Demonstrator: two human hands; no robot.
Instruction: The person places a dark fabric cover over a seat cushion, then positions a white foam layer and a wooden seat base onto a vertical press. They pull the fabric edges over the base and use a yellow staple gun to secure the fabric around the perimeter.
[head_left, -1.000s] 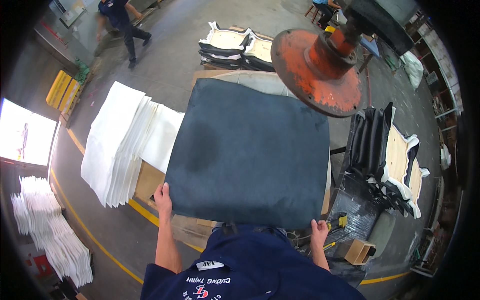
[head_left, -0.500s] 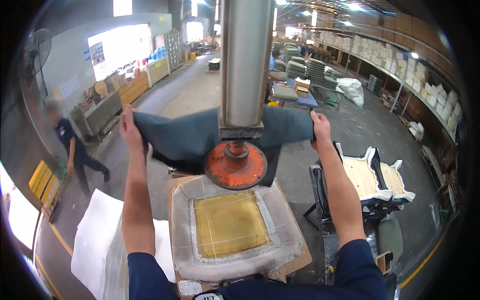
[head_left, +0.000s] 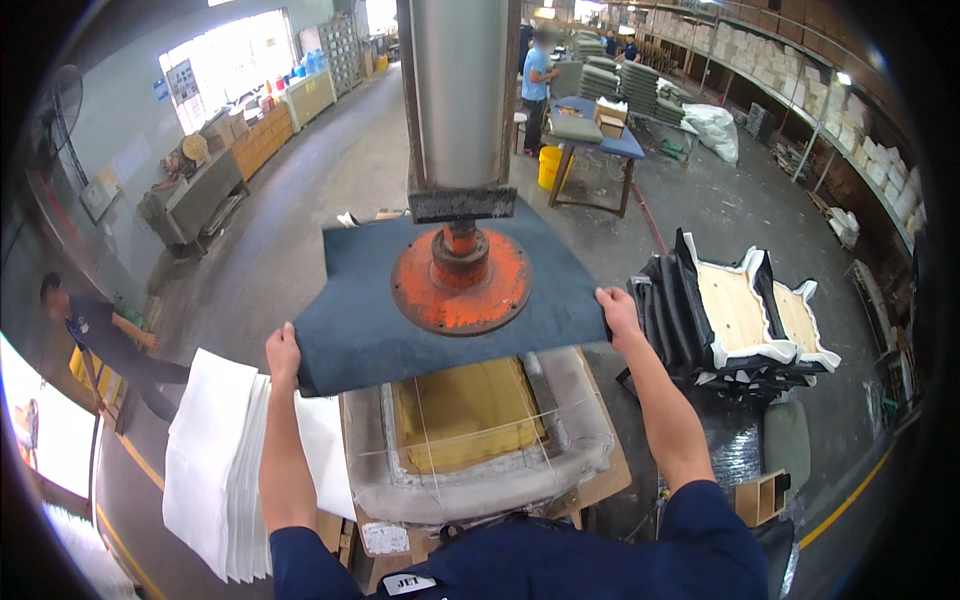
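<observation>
A dark blue-grey sheet of upholstery material (head_left: 350, 320) is stretched between my hands, under a round orange press plate (head_left: 455, 300). My left hand (head_left: 284, 352) pinches its near left corner. At the right edge, my right hand (head_left: 620, 315) grips the sheet with the fingers closed. The plate hangs from a thick metal cylinder (head_left: 460, 100) and hides the middle of the sheet. Just below and nearer to me lies a padded grey frame (head_left: 480, 495) with a yellow centre (head_left: 470, 410) and thin strings across it. The sheet covers the far part of this frame.
White foam sheets (head_left: 210, 450) stand stacked at the left. On the right are black-and-white upholstered panels (head_left: 735, 310) and a small wooden box (head_left: 760, 498). One person (head_left: 100, 330) walks at far left; another (head_left: 537, 85) stands by a blue table (head_left: 600, 135).
Both hands have come down and toward me, drawing the sheet from behind the cylinder to beneath the plate and over the frame's far part. The person at left has shifted.
</observation>
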